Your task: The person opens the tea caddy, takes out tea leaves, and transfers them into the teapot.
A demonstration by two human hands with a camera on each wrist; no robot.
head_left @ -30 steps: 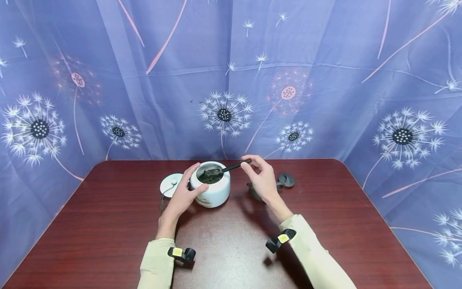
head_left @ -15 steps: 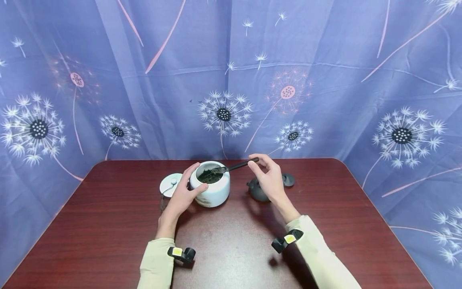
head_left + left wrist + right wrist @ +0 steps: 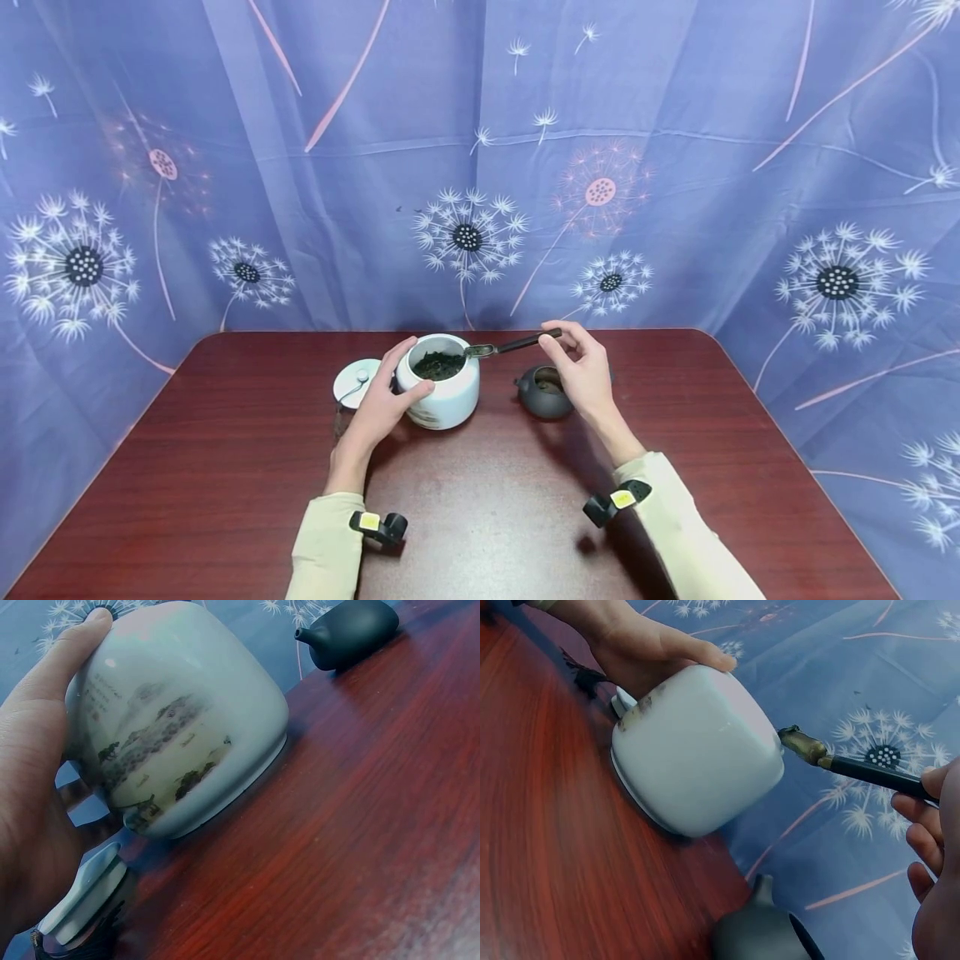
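Note:
My left hand (image 3: pixel 384 404) grips a white ceramic jar (image 3: pixel 450 404) by its side, thumb at the front of the rim and fingers around the left. Dark tea leaves (image 3: pixel 437 366) lie inside it; a painted landscape shows on its wall (image 3: pixel 161 742). Between thumb and fingertips, my right hand (image 3: pixel 585 371) pinches the dark handle of a tea scoop (image 3: pixel 517 343). The scoop's brass-coloured head (image 3: pixel 804 746) is at the jar's right rim, with some dark leaf at its tip. Below the right hand stands a lidless black teapot (image 3: pixel 543 402), spout toward the jar.
The jar's white lid (image 3: pixel 352 385) with a dark tassel lies left of the jar, partly behind the left hand. The teapot's lid is almost wholly hidden by the right hand. A blue dandelion-print curtain (image 3: pixel 360 242) rises behind the reddish wooden table (image 3: pixel 465 517).
My right hand has moved right, drawing the scoop's head from inside the jar out to its right rim. More of the teapot now shows. The left hand and jar stay put.

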